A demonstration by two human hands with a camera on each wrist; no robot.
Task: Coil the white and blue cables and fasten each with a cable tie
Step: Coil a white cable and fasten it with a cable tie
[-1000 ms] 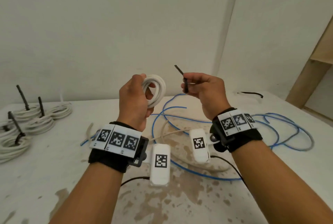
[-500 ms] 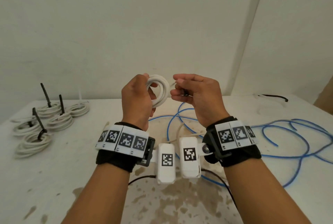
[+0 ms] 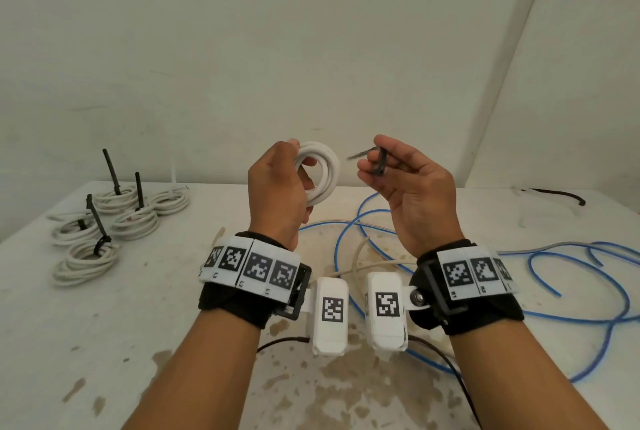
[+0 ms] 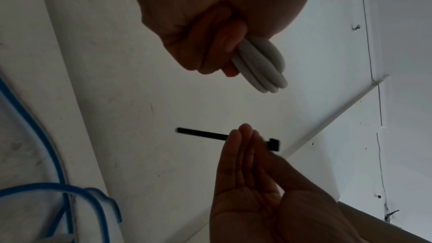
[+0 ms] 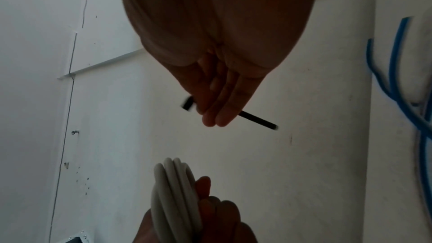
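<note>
White coil [image 3: 320, 171]: a small ring of white cable, gripped upright in the left hand [image 3: 277, 192], raised above the tabletop [image 3: 145, 319].
Left hand: fingers curled round the coil's near side; wraps show edge-on in the left wrist view.
Right hand [image 3: 408, 187]: pinches a black tie [image 3: 375, 161] between thumb and fingertips, the other fingers loosely bent.
Tie: apart from the coil, just to its right; strap end points toward the coil, head on the far side of the fingers.
Blue cable [image 3: 568, 277]: loose, sprawled in loops on the tabletop under and right of the hands.
Tied coils [image 3: 114, 225]: five white coils at the left, several with black ties standing up.
Spare tie [image 3: 557, 195]: black, lying at the far right.
</note>
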